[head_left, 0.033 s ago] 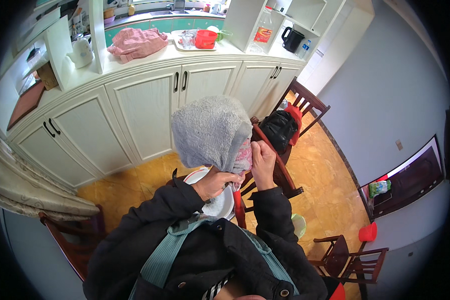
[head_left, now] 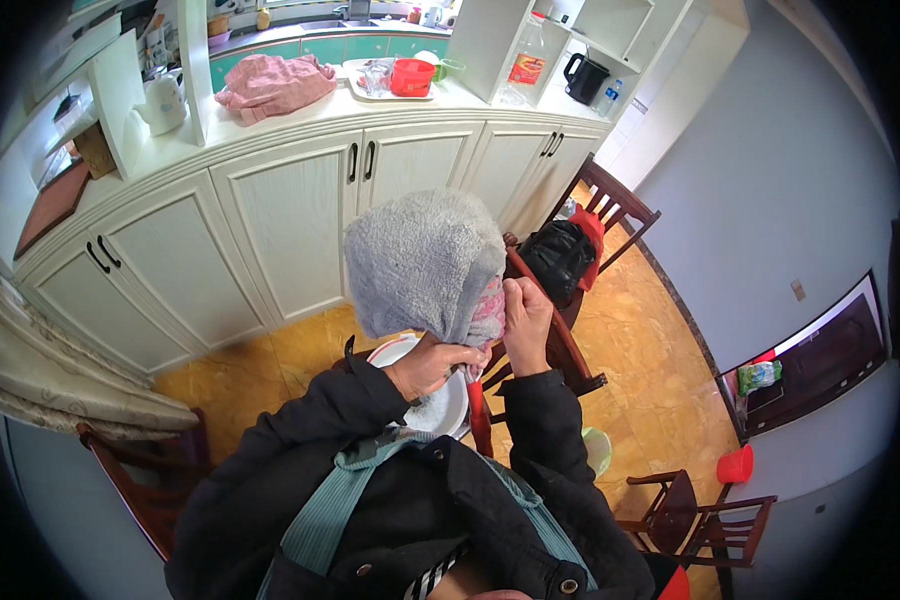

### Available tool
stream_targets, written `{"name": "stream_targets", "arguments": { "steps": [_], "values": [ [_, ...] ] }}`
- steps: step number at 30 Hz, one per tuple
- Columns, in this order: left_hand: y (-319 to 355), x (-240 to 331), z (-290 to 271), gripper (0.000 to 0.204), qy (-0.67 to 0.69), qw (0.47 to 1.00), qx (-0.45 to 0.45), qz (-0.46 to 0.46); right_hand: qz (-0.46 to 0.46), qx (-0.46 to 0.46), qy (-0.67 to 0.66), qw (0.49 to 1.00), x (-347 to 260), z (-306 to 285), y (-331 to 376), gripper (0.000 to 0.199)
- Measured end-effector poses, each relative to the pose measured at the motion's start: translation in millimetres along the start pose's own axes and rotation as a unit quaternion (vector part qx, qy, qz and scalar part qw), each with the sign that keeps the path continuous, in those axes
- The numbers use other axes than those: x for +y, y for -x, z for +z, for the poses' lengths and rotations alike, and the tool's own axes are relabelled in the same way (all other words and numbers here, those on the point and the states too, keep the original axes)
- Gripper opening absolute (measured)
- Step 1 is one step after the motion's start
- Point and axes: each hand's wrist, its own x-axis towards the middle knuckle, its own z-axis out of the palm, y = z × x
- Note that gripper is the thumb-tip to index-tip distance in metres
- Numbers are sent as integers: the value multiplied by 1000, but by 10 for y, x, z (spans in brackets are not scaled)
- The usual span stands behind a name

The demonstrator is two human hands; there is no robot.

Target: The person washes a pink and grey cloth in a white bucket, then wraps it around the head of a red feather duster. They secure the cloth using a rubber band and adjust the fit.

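In the head view, the one feed I have at my end, the grey cloth [head_left: 425, 260] is up in front of the chest, puffed out like a hood, with pink-patterned fabric [head_left: 488, 308] showing at its right edge. The left hand [head_left: 428, 367] is under it, thumb pressed against the fingers, pinching a gathered bunch of cloth. The right hand [head_left: 527, 318] is curled into a fist at the edge of the pink-patterned fabric; I cannot tell how much is tucked inside it. I judge this handling goes best with the left pinch firm on the gathers, the right fist drawing the edge evenly, and the bulky top free to swing without slipping. A white basin [head_left: 457, 402] sits just below, nearer the body, so I'd hold loose corners clear of it. Close by the hands, a red piece [head_left: 477, 405] points down; I can't make out what it belongs to. On the right a dark wooden chair [head_left: 562, 345] leaves the right elbow little room, and a black bag [head_left: 558, 257] lies beyond it. On the far side, white cabinets [head_left: 288, 220] limit the reach forward; a pale green bin [head_left: 597, 450] stands to the near right, partly behind the sleeve.
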Motion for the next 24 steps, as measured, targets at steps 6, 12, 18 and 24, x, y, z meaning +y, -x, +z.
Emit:
{"name": "stream_targets", "arguments": {
  "steps": [6,12,18,24],
  "values": [
    [-35,-30,-94,17,-20,1000,-11,-5,-74,-24,76,994,108,52,29,18],
    [-102,-46,-167,19,1,999,-21,-34,-202,-122,237,943,133,-33,-195,25],
    [-185,-137,-196,19,18,998,44,-33,-194,-166,316,914,147,-109,-206,22],
    [-400,-431,-435,22,-73,990,122,3,59,-157,104,980,-124,-151,-37,27]
  ]
}}
